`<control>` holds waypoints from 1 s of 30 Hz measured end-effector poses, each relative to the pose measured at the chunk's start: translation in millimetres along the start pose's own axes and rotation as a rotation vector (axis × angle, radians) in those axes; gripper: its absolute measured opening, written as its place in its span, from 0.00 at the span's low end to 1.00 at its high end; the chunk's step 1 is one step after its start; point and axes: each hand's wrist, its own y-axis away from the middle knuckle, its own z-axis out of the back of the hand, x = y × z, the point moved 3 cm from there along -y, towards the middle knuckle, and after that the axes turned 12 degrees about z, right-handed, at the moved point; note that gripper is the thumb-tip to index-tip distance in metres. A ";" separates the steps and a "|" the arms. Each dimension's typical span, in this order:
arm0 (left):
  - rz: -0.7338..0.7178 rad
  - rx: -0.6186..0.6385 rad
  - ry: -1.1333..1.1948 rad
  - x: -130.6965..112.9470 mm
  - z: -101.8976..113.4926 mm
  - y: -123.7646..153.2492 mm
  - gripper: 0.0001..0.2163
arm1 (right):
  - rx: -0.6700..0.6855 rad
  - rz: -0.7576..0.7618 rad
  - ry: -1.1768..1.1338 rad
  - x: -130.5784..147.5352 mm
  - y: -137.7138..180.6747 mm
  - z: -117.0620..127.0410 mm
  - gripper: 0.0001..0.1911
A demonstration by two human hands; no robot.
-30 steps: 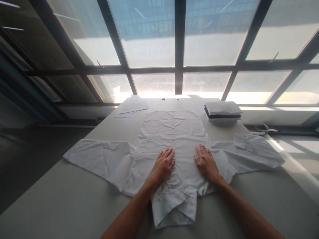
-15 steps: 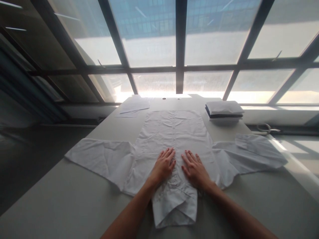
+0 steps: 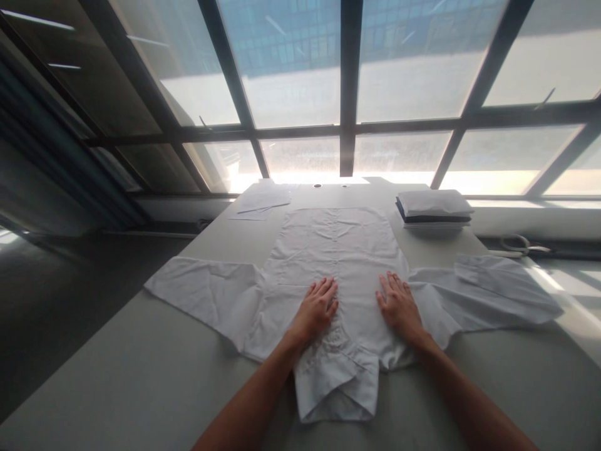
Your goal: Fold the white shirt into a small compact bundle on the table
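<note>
A white garment (image 3: 305,241) with long sleeves lies spread flat on the table, its hood-like end (image 3: 335,388) toward me and both sleeves stretched out sideways. My left hand (image 3: 315,311) rests flat near the centre seam, fingers extended. Farther right, my right hand (image 3: 399,305) is laid on the cloth close to where the right sleeve (image 3: 502,294) joins, its fingers slightly spread. Neither hand grips anything. Light wrinkles run across the body of the garment.
The pale table (image 3: 141,376) extends to a large window (image 3: 300,94). Folded white and dark cloths form a stack (image 3: 434,210) at the back right. Sheets of paper (image 3: 265,199) lie at the back left. A coiled cable (image 3: 516,244) is beyond the right edge.
My right hand has slid right across the garment, away from the centre seam. My left hand stays by the seam. The whole view has shifted slightly.
</note>
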 end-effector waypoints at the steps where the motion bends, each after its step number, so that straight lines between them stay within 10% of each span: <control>1: -0.007 0.008 -0.018 -0.3 0.3 1.0 0.25 | -0.004 0.003 0.004 0.4 0.4 -0.7 0.31; 30: 0.303 -0.121 -0.210 103.2 29.0 27.8 0.27 | -0.022 0.004 -0.029 2.2 -0.1 2.6 0.30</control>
